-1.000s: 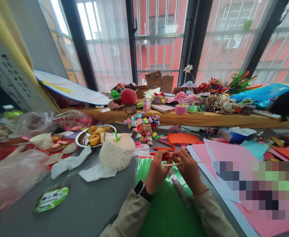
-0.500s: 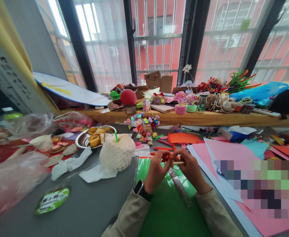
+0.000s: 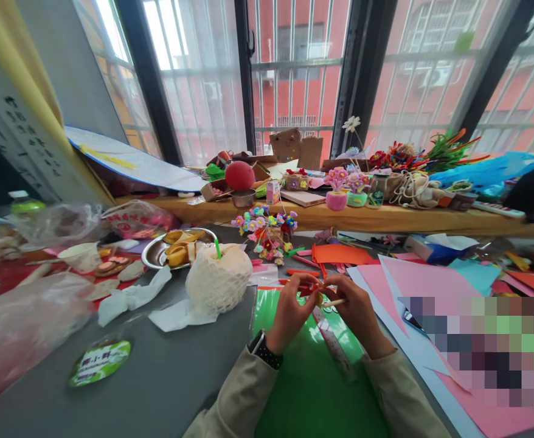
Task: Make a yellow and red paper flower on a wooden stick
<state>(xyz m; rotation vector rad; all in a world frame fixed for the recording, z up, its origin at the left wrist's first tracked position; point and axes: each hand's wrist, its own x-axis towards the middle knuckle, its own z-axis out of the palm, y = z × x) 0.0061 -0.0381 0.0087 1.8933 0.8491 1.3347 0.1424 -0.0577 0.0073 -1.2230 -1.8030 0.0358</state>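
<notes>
Head view: two bare hands at one cluttered worktable, listed as we find them. Item, left hand [image 3: 291, 314]: dark dotted strap [image 3: 269, 354] at the wrist; thumb and forefinger pinched together on a small red piece [image 3: 302, 298], much of it covered by the fingers. Item, right hand [image 3: 354, 311]: fingertips drawn up to the left hand's, a pale stick [image 3: 334, 303] clamped among the fingers; whether these tips also grip the red piece, we cannot tell. Location of the red piece: between the hands, above a glossy green mat [image 3: 303, 389]. Recent change: against a second ago, the stick no longer shows crosswise, reaching past the right hand; we now see only a short end. We judge from this that the stick is merely kept in the grip, the fine work falling to the fingertips. Surroundings: one patterned strip [image 3: 334, 344], aslant on the mat; orange paper [image 3: 342, 255], beyond the hands; pink sheets [image 3: 431, 277], to the right; one netted coconut [image 3: 219, 285] with green straw [image 3: 217, 247], to the left; multicoloured flowers [image 3: 264, 226], beyond the mat; one metal dish [image 3: 153, 255], behind the coconut
</notes>
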